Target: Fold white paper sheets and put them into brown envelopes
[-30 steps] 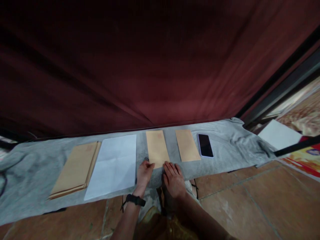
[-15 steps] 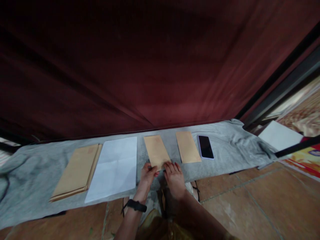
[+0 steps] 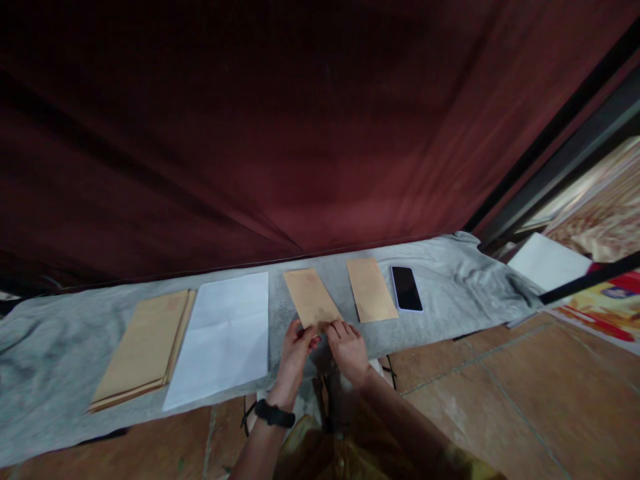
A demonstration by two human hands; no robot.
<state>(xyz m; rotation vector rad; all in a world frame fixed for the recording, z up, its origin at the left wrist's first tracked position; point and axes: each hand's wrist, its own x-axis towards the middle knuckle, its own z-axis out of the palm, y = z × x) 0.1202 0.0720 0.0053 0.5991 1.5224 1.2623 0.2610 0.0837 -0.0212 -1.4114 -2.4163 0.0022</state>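
Observation:
A tan envelope (image 3: 310,297) lies slightly askew on a grey cloth (image 3: 60,347), just in front of me. My left hand (image 3: 295,350), with a black band at the wrist, pinches the envelope's near edge with curled fingers. My right hand (image 3: 347,347) grips the same near edge from the right side, fingers bent over it. A second tan envelope (image 3: 371,290) lies to the right, beside a black phone (image 3: 406,289). To the left lie a white sheet (image 3: 225,337) and a stack of tan envelopes (image 3: 143,347).
A dark red curtain (image 3: 280,133) hangs behind the cloth. Brown floor tiles (image 3: 500,393) run along the near side. At the far right there is a white sheet (image 3: 547,261), a black bar (image 3: 590,283) and colourful printed material (image 3: 613,307).
Both hands went from resting flat at the envelope's near end to pinching its near edge. The envelope has turned slightly, its far end swinging left.

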